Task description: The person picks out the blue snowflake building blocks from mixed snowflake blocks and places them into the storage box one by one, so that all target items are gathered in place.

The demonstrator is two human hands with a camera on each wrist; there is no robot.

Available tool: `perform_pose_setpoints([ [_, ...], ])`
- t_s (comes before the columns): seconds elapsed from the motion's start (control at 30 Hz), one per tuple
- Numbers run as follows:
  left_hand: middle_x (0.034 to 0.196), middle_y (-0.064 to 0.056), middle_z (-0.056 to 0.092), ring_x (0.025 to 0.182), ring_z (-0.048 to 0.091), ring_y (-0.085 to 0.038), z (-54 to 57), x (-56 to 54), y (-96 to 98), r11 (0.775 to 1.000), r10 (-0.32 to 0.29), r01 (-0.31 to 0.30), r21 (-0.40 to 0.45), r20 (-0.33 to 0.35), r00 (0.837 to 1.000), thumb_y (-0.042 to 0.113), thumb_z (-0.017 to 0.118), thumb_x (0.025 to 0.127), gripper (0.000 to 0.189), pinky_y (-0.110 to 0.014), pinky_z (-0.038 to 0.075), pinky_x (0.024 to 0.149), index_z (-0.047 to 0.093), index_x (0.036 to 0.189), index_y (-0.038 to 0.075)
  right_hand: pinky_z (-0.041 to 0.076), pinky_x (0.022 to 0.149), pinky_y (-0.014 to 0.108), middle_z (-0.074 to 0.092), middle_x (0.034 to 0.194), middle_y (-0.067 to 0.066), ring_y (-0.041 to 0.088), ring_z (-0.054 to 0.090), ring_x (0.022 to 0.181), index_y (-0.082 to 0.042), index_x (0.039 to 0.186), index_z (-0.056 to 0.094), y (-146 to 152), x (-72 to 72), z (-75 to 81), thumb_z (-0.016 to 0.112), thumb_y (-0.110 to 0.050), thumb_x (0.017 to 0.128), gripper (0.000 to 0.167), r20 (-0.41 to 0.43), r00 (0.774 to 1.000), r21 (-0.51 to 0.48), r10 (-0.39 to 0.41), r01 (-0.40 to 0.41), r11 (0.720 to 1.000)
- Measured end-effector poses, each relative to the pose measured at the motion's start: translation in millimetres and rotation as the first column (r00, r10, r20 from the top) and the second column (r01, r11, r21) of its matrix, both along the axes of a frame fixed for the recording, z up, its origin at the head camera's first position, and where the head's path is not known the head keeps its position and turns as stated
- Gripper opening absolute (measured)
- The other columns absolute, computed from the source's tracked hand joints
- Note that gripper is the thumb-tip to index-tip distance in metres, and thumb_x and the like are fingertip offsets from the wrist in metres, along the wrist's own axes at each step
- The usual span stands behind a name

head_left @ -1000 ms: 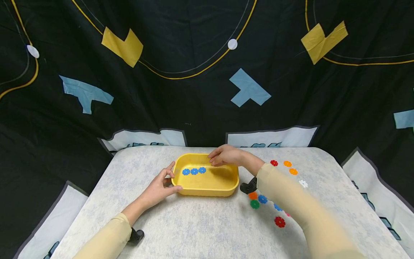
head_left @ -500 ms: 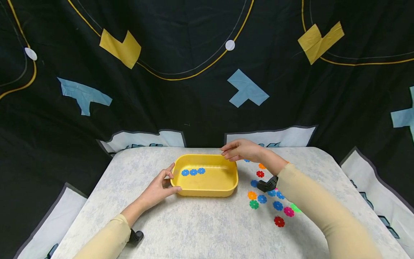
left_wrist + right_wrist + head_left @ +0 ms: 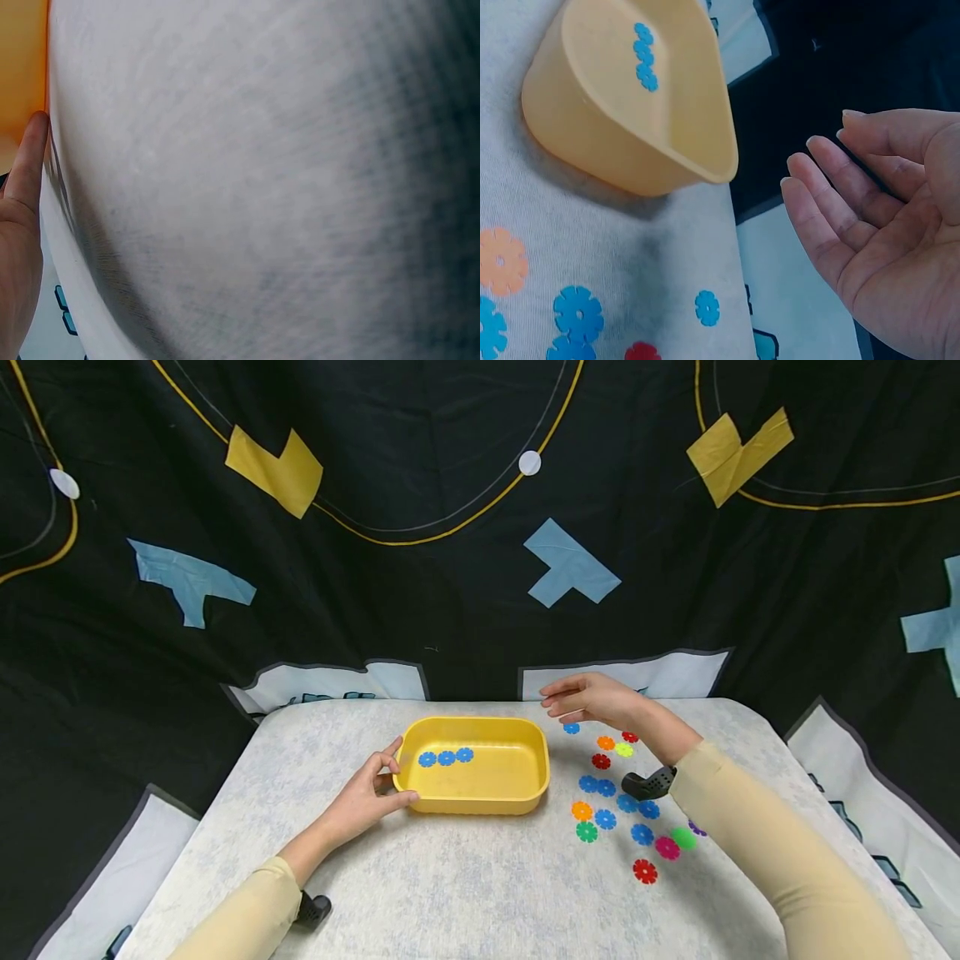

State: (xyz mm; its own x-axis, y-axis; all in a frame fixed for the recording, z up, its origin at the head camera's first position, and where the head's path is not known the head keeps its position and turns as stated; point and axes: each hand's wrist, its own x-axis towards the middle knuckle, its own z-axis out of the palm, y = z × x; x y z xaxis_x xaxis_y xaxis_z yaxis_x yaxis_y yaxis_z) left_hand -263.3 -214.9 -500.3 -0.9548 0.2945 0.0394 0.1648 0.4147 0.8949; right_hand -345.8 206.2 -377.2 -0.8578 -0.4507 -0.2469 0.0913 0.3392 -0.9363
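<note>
In the head view, the right hand (image 3: 592,700) is withdrawing from over the yellow, rounded-rectangular plastic tray (image 3: 495,783) and hovering past its far side, fingers loosely extended, holding nothing; the left hand (image 3: 367,789) is staying put, gripping the tray's nearer end. Three blue, notched, flower-shaped discs (image 3: 446,758) are keeping their row inside, nearer the left hand, so this withdrawal is adding none; loose multicoloured discs (image 3: 605,818) are lying on the mottled pale counter (image 3: 465,885) below the right hand. In the left wrist view, one digit is touching the tray's wall. In the right wrist view, the bare palm is showing, well apart from the tray.
</note>
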Motion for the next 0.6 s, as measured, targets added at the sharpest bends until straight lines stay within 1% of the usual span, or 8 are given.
perform_pose_setpoints([
  [0.1,0.170,0.000,0.018,0.127,0.059,-0.035,0.2,0.4,-0.1,1.000,-0.006,0.006,0.000,-0.005,1.000,0.025,0.081,0.091,0.047,-0.054,0.038,0.110,0.043,0.113,0.008,0.047,0.104,0.049,0.056,0.144,0.022,0.030,0.064,0.118,-0.001,0.142,0.054,5,-0.4,-0.9,0.068,-0.012,0.099,0.046,-0.005,1.000,-0.003,-0.018,0.018,1.000],
  [0.3,0.170,-0.002,0.018,0.127,0.059,-0.037,-1.4,-0.4,0.2,1.000,-0.007,0.007,0.012,-0.005,1.000,0.022,0.081,0.091,0.048,-0.057,0.035,0.111,0.043,0.114,0.005,0.048,0.103,0.047,0.056,0.143,0.022,0.030,0.064,0.118,-0.001,0.142,0.054,14,-0.4,-1.9,0.068,-0.010,0.100,0.046,-0.017,0.999,0.004,-0.043,0.043,0.999],
  [0.43,0.170,-0.007,0.015,0.128,0.057,-0.042,-1.5,-0.4,0.3,1.000,-0.006,0.006,0.013,-0.005,1.000,0.019,0.080,0.092,0.048,-0.059,0.033,0.112,0.042,0.115,0.002,0.049,0.103,0.045,0.054,0.145,0.023,0.031,0.064,0.118,-0.001,0.143,0.054,20,-0.1,-3.1,0.067,-0.011,0.100,0.046,-0.026,0.998,0.010,-0.049,0.049,0.999],
  [0.53,0.170,-0.010,0.015,0.128,0.056,-0.044,-0.7,0.2,0.4,1.000,-0.006,0.006,0.010,-0.007,1.000,0.017,0.079,0.092,0.047,-0.060,0.033,0.112,0.041,0.114,0.000,0.050,0.102,0.043,0.055,0.145,0.022,0.030,0.064,0.118,-0.001,0.144,0.053,25,-0.2,-3.8,0.066,-0.013,0.101,0.047,-0.031,0.998,0.019,-0.052,0.052,0.998],
  [0.6,0.170,-0.009,0.015,0.127,0.057,-0.043,-0.6,0.5,0.6,1.000,-0.006,0.006,0.010,-0.007,1.000,0.017,0.079,0.092,0.047,-0.059,0.034,0.111,0.041,0.114,0.001,0.050,0.101,0.041,0.056,0.144,0.021,0.030,0.064,0.117,0.000,0.144,0.053,27,-0.5,-4.2,0.066,-0.013,0.101,0.046,-0.031,0.998,0.021,-0.058,0.058,0.998],
])
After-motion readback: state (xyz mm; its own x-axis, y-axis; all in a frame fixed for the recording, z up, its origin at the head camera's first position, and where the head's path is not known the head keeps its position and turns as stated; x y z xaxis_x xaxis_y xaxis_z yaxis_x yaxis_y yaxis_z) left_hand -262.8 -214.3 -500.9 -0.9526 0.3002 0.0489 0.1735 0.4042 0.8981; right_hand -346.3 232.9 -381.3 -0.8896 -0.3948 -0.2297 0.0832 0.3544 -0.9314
